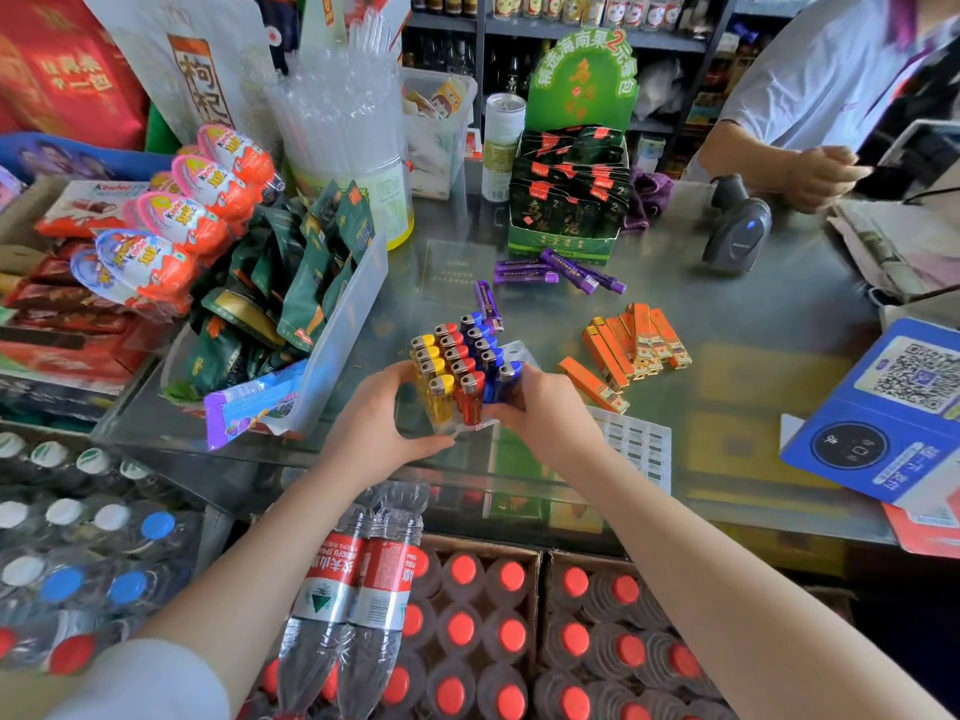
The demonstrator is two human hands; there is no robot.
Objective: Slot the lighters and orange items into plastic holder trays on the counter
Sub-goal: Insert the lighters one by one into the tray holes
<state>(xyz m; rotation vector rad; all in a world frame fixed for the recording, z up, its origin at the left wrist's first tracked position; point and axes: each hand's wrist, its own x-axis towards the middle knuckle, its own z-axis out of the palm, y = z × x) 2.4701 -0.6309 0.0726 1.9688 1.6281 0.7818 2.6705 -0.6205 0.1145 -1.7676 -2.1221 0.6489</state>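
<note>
A clear plastic holder tray [519, 351] sits on the glass counter, filled with upright yellow, red and blue lighters [457, 366]. My left hand [379, 428] grips the tray's left and front side. My right hand [540, 413] curls round its right side, fingers against a blue lighter. One purple lighter [488, 304] stands at the tray's far corner. Several orange items [636, 345] lie in a loose pile to the right, one [592, 384] apart. More purple lighters [561, 270] lie farther back. A second flat tray [636, 449] lies by my right wrist.
A bin of green snack packets [291, 304] and Kinder eggs [176, 220] crowd the left. A green display box [569, 200], a barcode scanner [737, 226] and another person's hand [821, 176] are at the back. A blue QR stand [893, 407] is right. Bottles stand below the counter.
</note>
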